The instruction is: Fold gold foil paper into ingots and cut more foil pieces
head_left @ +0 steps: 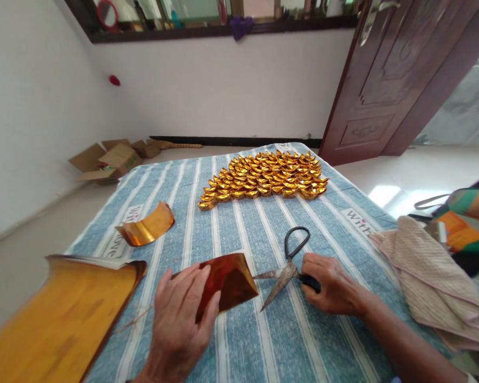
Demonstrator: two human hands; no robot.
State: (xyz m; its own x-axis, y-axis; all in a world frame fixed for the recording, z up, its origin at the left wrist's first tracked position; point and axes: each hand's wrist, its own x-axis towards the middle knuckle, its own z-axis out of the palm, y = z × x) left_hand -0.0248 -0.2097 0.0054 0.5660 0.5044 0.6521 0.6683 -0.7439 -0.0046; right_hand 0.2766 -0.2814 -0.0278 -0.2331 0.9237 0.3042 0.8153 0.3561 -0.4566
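My left hand (183, 306) holds a folded piece of shiny gold foil paper (227, 282), fingers across its top and thumb along its near edge. In my right hand (333, 284) is one black handle of a pair of scissors (288, 272); the other handle loop points away from me, outside my grip. The blades are spread, and one tip is close to the paper's right edge; I cannot tell if they touch. Farther back, many folded gold paper ingots (263, 178) lie in packed rows. A curled gold paper strip (149, 226) rests at the left.
A stack of large gold sheets (51, 319) lies at the near left of the striped blue cloth (175, 213). A folded beige towel (427, 287) and a colourful bag (467, 218) are on the right. Cardboard boxes (117, 162) stand on the floor beyond, near a brown door (383, 80).
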